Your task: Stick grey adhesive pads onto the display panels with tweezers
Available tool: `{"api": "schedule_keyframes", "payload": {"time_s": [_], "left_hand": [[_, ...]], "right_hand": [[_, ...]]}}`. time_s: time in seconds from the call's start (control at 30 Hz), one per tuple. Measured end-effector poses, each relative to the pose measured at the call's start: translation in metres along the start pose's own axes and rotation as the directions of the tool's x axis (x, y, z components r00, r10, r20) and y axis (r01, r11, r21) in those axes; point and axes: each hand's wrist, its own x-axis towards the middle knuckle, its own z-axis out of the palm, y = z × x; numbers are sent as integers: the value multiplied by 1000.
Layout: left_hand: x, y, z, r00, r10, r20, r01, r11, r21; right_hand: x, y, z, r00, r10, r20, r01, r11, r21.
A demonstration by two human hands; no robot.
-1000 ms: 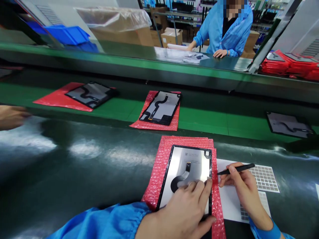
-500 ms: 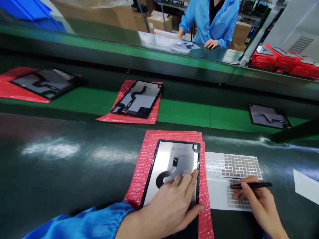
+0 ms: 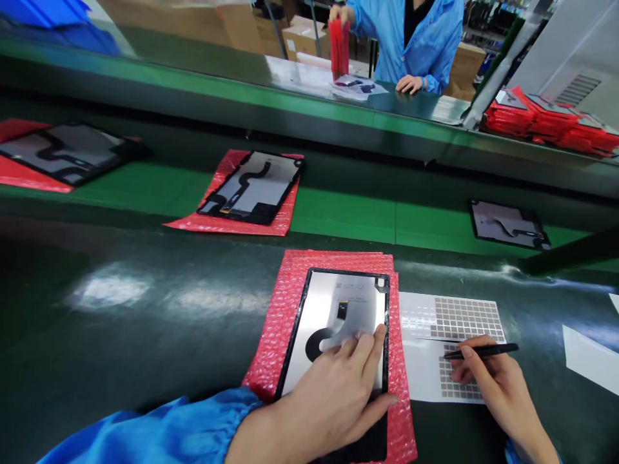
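Note:
A tablet screen panel (image 3: 319, 290) lies back side up on pink bubble-wrap bags (image 3: 285, 303) in front of me. It has a silver back, a black frame and a curved black flex cable. My left hand (image 3: 333, 393) rests on the panel with its fingers stretched out, covering part of the cable and the lower area. To the right, my right hand (image 3: 500, 377) grips slim black tweezers (image 3: 493, 350). Their tips are over a white sheet of small grey square stickers (image 3: 461, 390). A second sticker sheet (image 3: 416, 312) lies just behind it.
Beyond the dark green bench, a green belt (image 3: 348, 219) carries more screen panels (image 3: 256, 187), some on red bags. A co-worker in blue (image 3: 411, 45) stands across the line holding something red (image 3: 339, 48). Red-wrapped panels (image 3: 546, 122) are stacked at upper right. White paper (image 3: 590, 357) lies at right.
Panels on the belt have shifted left. The co-worker's hand has risen with a red item in it. My right hand and tweezers moved slightly left; my left hand stays on the panel.

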Motion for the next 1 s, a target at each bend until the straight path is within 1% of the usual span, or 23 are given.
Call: {"api": "schedule_keyframes", "payload": {"time_s": [0.13,0.2,0.3,0.37,0.43,0.5,0.57,0.63,0.7,0.77,0.83,0.87,0.93,1.0], "left_hand": [[0,0,-5,1000,25,17,-25,1000,7],[-1,-3,-11,999,45,2,-45,999,-6],[-8,-8,-16,994,94,-58,-98,993,-63],[-15,-11,-17,980,153,-129,-164,983,-80],[-24,-12,-15,954,216,-210,-230,972,-44],[-33,-13,-13,933,257,-254,-263,965,9],[-42,-15,-12,930,258,-263,-251,966,63],[-51,-17,-11,926,264,-270,-240,964,118],[-58,-21,-8,908,281,-310,-235,955,179],[-60,-25,-3,884,258,-391,-202,963,180],[-58,-29,5,857,168,-487,-146,986,83],[-55,-31,9,847,118,-518,-125,992,22],[-49,-33,15,840,54,-540,-104,993,-61],[-46,-34,20,840,32,-542,-89,993,-79]], "right_hand": [[5,-7,1,1000,22,-5,-22,998,51],[8,-11,2,999,50,-13,-48,995,88],[12,-12,1,996,88,-14,-86,988,128],[14,-9,-3,995,103,-8,-100,980,171],[15,-6,-7,994,109,-9,-104,966,236],[17,-9,-10,994,103,-26,-90,948,306],[21,-18,-9,996,79,-49,-57,934,354],[28,-33,-1,998,43,-55,-20,930,367],[37,-53,15,999,3,-54,16,938,347],[46,-75,40,998,-35,-43,47,947,317],[51,-96,71,998,-67,-17,69,955,289],[53,-106,88,997,-82,-8,81,958,276],[55,-122,121,995,-98,-1,95,963,250],[55,-132,149,995,-97,28,87,966,244]]}}
